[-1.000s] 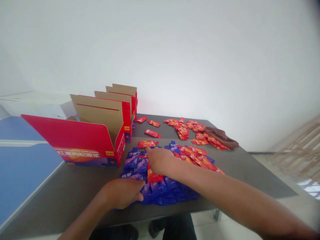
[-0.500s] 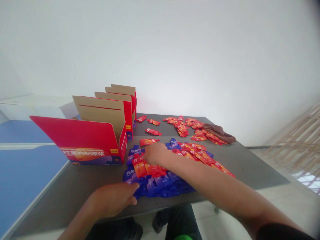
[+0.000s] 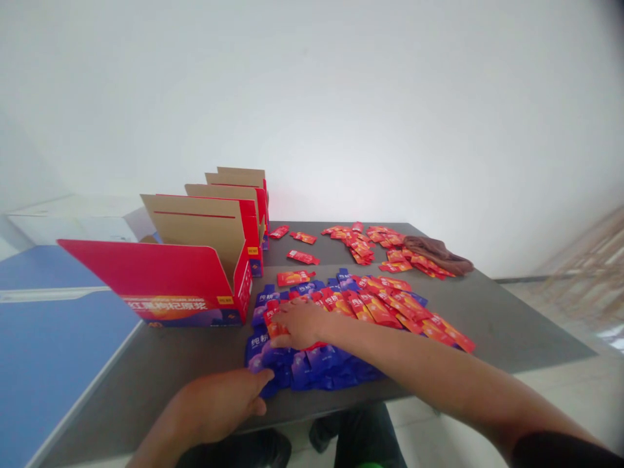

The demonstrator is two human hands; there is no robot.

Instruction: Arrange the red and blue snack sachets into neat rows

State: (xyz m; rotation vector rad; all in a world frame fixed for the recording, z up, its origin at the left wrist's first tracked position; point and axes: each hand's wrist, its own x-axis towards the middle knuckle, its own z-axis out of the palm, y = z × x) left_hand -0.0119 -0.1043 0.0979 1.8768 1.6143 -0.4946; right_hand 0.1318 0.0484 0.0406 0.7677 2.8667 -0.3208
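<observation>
Red sachets [image 3: 373,309], too overlapped to count, lie over blue sachets [image 3: 326,361] on one surface [image 3: 497,331]. The right hand [image 3: 299,322] covers some; the left hand [image 3: 236,396] meets the blue edge; I cannot tell either grip. Beyond: four single red sachets [image 3: 303,257], one brown cloth [image 3: 436,253].

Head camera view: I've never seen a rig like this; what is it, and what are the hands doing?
There's no machine: these are a person's bare hands, seen by one camera worn on the head, looking forward and down. On the gray table, red packets lie over blue packets. More red ones lie farther back, near a brown cloth. Open boxes stand along the left. The right hand is over red packets; the left hand is at the blue ones' near edge. Whether either grips one isn't clear.
</observation>
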